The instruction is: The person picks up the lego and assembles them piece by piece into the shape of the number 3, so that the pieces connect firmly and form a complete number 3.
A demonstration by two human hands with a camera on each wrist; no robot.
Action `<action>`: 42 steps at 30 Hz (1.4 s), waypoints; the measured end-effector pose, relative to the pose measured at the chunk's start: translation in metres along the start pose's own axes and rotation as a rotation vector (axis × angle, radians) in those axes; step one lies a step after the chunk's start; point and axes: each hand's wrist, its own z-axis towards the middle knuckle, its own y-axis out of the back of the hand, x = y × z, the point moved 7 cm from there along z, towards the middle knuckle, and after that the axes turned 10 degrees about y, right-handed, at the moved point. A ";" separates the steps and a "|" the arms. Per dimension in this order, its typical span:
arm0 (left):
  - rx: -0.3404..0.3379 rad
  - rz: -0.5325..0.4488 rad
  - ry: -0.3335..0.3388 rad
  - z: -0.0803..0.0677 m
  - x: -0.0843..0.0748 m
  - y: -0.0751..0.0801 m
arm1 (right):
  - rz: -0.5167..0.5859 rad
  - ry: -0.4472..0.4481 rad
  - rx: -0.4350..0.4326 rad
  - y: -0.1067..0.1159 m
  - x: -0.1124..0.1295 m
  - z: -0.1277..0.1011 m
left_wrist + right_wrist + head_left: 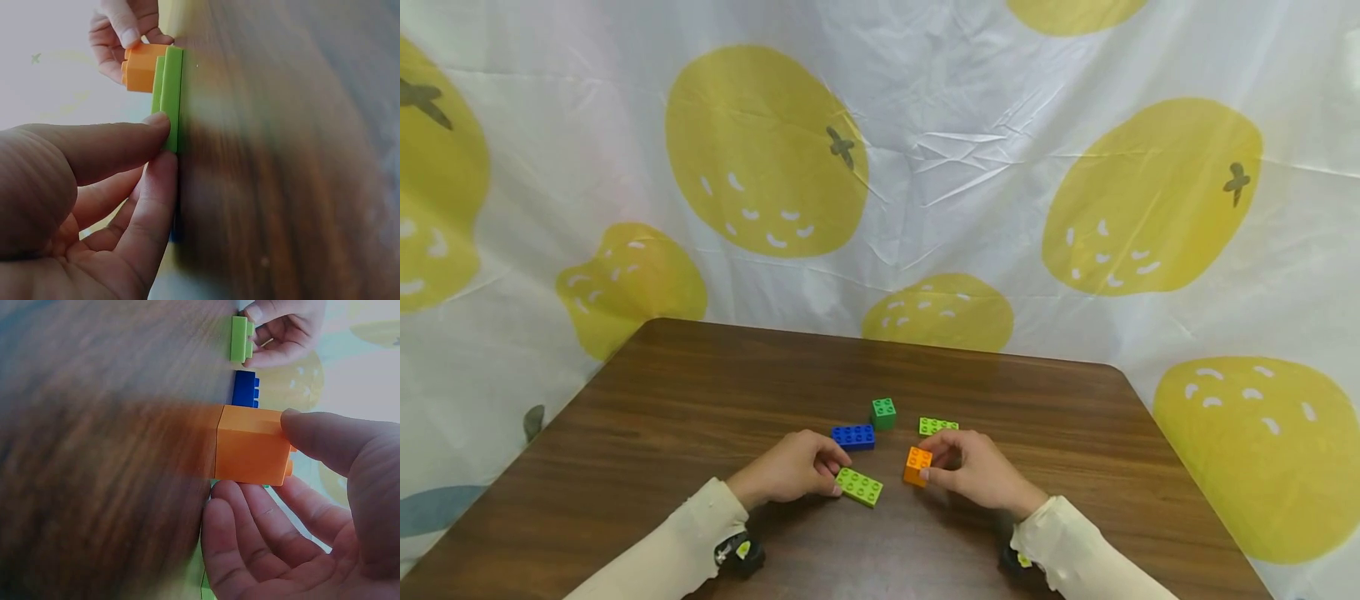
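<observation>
The left hand (790,471) pinches the near-left end of a flat lime-green brick (859,487) that lies studs-up on the brown desk (662,400), its long axis running from near the left hand's fingertips rightward and slightly toward the person. Just to its right, the right hand (973,471) grips a small orange brick (917,466) between thumb and fingers, also standing on the desk studs-up. Beyond them lie a blue brick (853,437), a dark green brick (883,413) and a second lime-green brick (937,426).
</observation>
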 end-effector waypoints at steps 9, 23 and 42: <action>-0.030 -0.017 0.031 -0.002 -0.003 -0.003 | 0.007 -0.008 0.002 0.000 -0.002 0.000; -0.035 -0.026 0.077 -0.003 -0.005 -0.007 | 0.035 0.001 -0.014 0.001 0.005 0.004; -0.004 -0.101 0.092 -0.005 -0.002 -0.010 | 0.104 0.022 -0.025 -0.005 0.031 0.014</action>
